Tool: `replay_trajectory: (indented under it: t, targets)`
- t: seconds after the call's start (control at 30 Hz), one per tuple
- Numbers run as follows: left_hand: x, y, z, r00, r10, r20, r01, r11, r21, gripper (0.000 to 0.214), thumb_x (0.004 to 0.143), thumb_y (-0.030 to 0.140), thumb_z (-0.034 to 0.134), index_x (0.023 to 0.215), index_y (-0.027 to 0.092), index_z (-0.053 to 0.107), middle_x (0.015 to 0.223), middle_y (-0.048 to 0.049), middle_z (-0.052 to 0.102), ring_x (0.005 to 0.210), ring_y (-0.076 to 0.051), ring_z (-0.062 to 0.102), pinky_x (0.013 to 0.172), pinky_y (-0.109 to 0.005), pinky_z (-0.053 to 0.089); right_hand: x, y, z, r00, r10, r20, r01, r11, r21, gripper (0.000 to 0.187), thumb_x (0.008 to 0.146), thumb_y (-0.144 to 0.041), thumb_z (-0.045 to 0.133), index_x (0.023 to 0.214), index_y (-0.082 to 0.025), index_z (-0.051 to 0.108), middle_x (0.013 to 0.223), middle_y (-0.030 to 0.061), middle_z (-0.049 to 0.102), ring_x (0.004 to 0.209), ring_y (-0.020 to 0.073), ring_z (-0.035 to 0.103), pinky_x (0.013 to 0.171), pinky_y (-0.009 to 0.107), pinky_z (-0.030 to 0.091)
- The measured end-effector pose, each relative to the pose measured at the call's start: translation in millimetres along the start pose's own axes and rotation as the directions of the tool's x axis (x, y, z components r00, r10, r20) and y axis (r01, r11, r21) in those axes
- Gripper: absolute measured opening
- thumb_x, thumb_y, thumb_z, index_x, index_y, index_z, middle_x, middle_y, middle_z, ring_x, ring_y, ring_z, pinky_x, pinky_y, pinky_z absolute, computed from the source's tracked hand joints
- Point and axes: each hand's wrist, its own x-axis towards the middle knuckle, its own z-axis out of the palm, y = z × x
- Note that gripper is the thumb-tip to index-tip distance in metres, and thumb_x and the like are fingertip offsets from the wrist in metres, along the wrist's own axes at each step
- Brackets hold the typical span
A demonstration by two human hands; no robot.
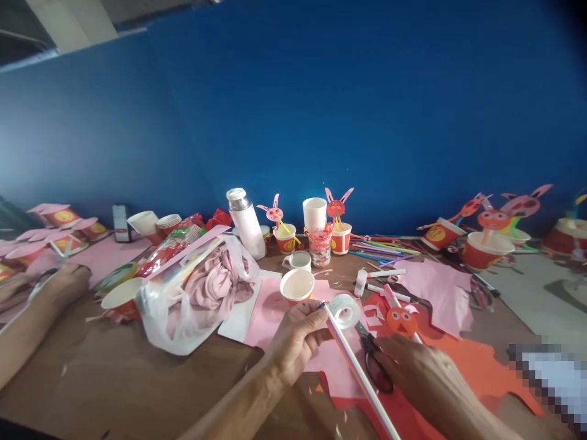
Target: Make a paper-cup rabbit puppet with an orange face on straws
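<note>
My left hand [300, 333] pinches the top end of a long thin white strip with purple and orange lines [360, 373], which looks like straws side by side. The strip slants down to the bottom edge. Just behind the fingertips stands a roll of clear tape [345, 310]. My right hand [415, 370] is low over the red and orange paper, its fingers partly hidden, so its grip cannot be made out. Beside it lie black-handled scissors [378, 366] and an orange paper face with round eyes [400, 321]. A paper cup [297, 286] stands behind my left hand.
Finished cup figures with rabbit ears [340, 237] line the blue partition [293, 110]. A white thermos [246, 226], a plastic bag with pink cloth [183, 324] and coloured straws [385, 249] lie around. At far left, another person's hand [68, 284] works over pink paper.
</note>
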Motion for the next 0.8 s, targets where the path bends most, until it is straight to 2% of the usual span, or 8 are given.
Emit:
replay_trajectory:
  t: [0.1, 0.17, 0.23, 0.33, 0.43, 0.6, 0.67, 0.8]
  targets:
    - [1, -2, 0.5, 0.999, -0.027, 0.044, 0.027, 1.000, 0.015, 0.015, 0.063, 0.019, 0.073, 0.068, 0.010, 0.063, 0.070, -0.0047, 0.066, 0.068, -0.014, 0.060, 0.064, -0.025, 0.049, 9, -2, -19, 0.987, 0.031, -0.155, 0.004, 0.976, 0.219, 0.021, 0.083, -0.031, 0.044, 0.089, -0.026, 0.063, 0.074, 0.0008, 0.067, 0.063, 0.0175, 0.063, 0.051, 0.024, 0.043]
    - [1, -5, 0.3, 0.997, -0.038, 0.066, 0.036, 0.999, 0.039, 0.017, 0.063, 0.021, 0.073, 0.068, 0.009, 0.062, 0.069, -0.0048, 0.066, 0.067, -0.014, 0.060, 0.065, -0.025, 0.048, 17, -6, -27, 0.979, 0.008, -0.204, 0.064, 0.937, 0.344, 0.028, 0.081, -0.032, 0.049, 0.106, -0.025, 0.058, 0.086, 0.0023, 0.067, 0.069, 0.0169, 0.063, 0.057, 0.024, 0.046]
    - [0, -9, -0.1, 0.996, -0.053, 0.065, 0.049, 0.997, 0.067, 0.018, 0.063, 0.023, 0.073, 0.069, 0.010, 0.062, 0.068, -0.0047, 0.065, 0.066, -0.014, 0.060, 0.065, -0.026, 0.048, 24, -11, -29, 0.983, -0.038, -0.177, 0.112, 0.897, 0.427, 0.025, 0.079, -0.029, 0.051, 0.103, -0.025, 0.059, 0.087, 0.0019, 0.066, 0.070, 0.0160, 0.062, 0.058, 0.024, 0.045]
    - [-3, -13, -1.9, 0.994, -0.092, 0.059, 0.086, 0.993, 0.084, 0.018, 0.063, 0.023, 0.073, 0.071, 0.011, 0.062, 0.068, -0.0049, 0.066, 0.067, -0.015, 0.060, 0.067, -0.027, 0.047, 29, -17, -24, 0.992, -0.062, -0.107, 0.107, 0.858, 0.502, 0.013, 0.080, -0.029, 0.050, 0.083, -0.022, 0.061, 0.071, -0.0001, 0.065, 0.064, 0.0153, 0.059, 0.055, 0.023, 0.043]
    - [-3, -14, -5.5, 0.992, -0.112, 0.062, 0.108, 0.992, 0.067, 0.018, 0.064, 0.025, 0.072, 0.072, 0.011, 0.062, 0.072, -0.0051, 0.065, 0.071, -0.016, 0.059, 0.069, -0.029, 0.047, 30, -15, -26, 0.994, -0.073, -0.079, 0.105, 0.821, 0.562, 0.015, 0.079, -0.032, 0.053, 0.078, -0.020, 0.062, 0.066, -0.0010, 0.063, 0.060, 0.0138, 0.056, 0.055, 0.023, 0.041]
    - [-3, -16, -9.9, 0.993, -0.098, -0.059, 0.099, 0.995, 0.023, 0.022, 0.062, 0.028, 0.074, 0.075, 0.014, 0.062, 0.080, -0.0021, 0.061, 0.067, -0.012, 0.054, 0.059, -0.026, 0.047, 39, 27, -54, 0.976, 0.116, -0.183, 0.029, 0.767, 0.640, 0.028, 0.081, -0.037, 0.046, 0.095, -0.018, 0.062, 0.081, 0.0018, 0.067, 0.069, 0.0144, 0.059, 0.059, 0.022, 0.043]
    - [-5, -18, -7.5, 0.987, -0.116, -0.109, 0.116, 0.993, -0.009, 0.021, 0.061, 0.027, 0.075, 0.071, 0.015, 0.060, 0.070, 0.0016, 0.056, 0.060, -0.009, 0.050, 0.052, -0.022, 0.043, 48, 54, -62, 0.918, 0.261, -0.297, -0.099, 0.878, 0.468, 0.035, 0.082, -0.042, 0.042, 0.098, -0.018, 0.062, 0.074, 0.0009, 0.066, 0.064, 0.0144, 0.058, 0.056, 0.022, 0.042]
    - [-11, -18, 3.2, 0.966, -0.169, -0.193, 0.160, 0.985, -0.063, 0.027, 0.055, 0.026, 0.078, 0.066, 0.017, 0.055, 0.055, 0.0058, 0.048, 0.050, -0.007, 0.046, 0.043, -0.019, 0.037, 65, 98, -54, 0.881, 0.363, -0.302, -0.260, 0.907, 0.332, 0.034, 0.080, -0.040, 0.042, 0.093, -0.016, 0.063, 0.064, 0.0020, 0.065, 0.058, 0.0172, 0.057, 0.050, 0.025, 0.038]
